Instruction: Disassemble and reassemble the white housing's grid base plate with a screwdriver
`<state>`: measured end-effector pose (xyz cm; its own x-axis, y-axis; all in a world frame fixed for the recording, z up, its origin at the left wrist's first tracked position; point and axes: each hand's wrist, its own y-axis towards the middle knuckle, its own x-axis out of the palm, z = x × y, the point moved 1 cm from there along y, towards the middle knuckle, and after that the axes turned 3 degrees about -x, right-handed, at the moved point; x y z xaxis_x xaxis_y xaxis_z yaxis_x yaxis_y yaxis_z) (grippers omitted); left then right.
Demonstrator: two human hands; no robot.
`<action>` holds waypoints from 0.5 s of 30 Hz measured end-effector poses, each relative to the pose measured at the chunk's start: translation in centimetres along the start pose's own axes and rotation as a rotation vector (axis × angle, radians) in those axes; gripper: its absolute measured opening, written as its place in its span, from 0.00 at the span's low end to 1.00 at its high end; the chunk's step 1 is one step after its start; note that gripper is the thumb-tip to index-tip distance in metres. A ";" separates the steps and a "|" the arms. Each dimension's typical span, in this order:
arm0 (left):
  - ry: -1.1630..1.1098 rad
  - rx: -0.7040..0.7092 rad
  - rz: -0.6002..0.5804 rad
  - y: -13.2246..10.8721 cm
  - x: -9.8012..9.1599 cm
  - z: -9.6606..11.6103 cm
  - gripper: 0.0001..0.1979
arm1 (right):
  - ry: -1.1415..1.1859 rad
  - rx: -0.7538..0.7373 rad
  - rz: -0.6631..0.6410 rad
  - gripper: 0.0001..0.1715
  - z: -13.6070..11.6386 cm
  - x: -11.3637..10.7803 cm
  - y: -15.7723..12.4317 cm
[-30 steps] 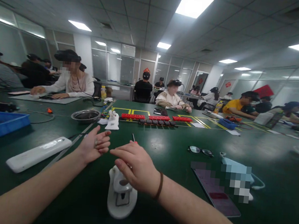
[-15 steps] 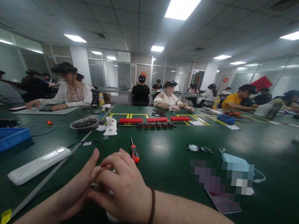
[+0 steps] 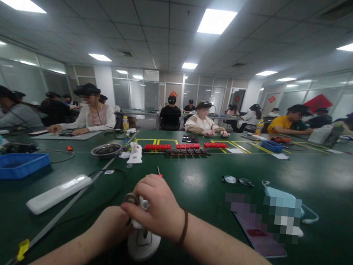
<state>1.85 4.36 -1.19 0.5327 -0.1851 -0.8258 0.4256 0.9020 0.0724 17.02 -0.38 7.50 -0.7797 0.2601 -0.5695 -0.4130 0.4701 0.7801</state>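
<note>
My right hand (image 3: 157, 203) is closed around the upper part of a white device with a rounded base (image 3: 143, 246), low in the middle of the view. A round metallic part (image 3: 131, 199) shows between its thumb and fingers. Against the device's left side rests my left hand (image 3: 111, 222); its fingers are hidden behind the device and the other hand. Just beyond my knuckles the screwdriver (image 3: 159, 171) lies on the green table (image 3: 194, 205), mostly covered by my right hand.
Left: a long white device (image 3: 58, 194), a blue tray (image 3: 13, 167) and a metal bowl (image 3: 106, 150). Ahead: a white bracket (image 3: 135, 153) and red strips (image 3: 158, 146). Right: glasses (image 3: 237, 180), a phone (image 3: 260, 236) and a light blue mask (image 3: 282, 197). People sit around the tables.
The view has tilted up and turned slightly left. My left fingers, raised before, are now down behind the device. The white device shows more, and my right hand now covers most of the screwdriver.
</note>
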 end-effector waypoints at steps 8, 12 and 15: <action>0.358 0.001 -0.062 3.1 -3.2 2.0 0.20 | 0.641 0.598 -0.049 0.12 6.7 -3.4 0.7; 0.284 -0.026 -0.081 4.9 -3.3 1.8 0.23 | 0.662 0.779 -0.345 0.08 9.2 -0.7 -0.5; 0.181 -0.025 -0.087 5.5 -3.2 1.1 0.23 | 0.592 0.798 -0.398 0.07 10.0 1.1 -1.1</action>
<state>3.32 9.48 2.43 0.3539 -0.1919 -0.9154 0.4446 0.8956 -0.0159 21.26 7.79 3.41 -0.8494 -0.3838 -0.3623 -0.4284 0.9023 0.0487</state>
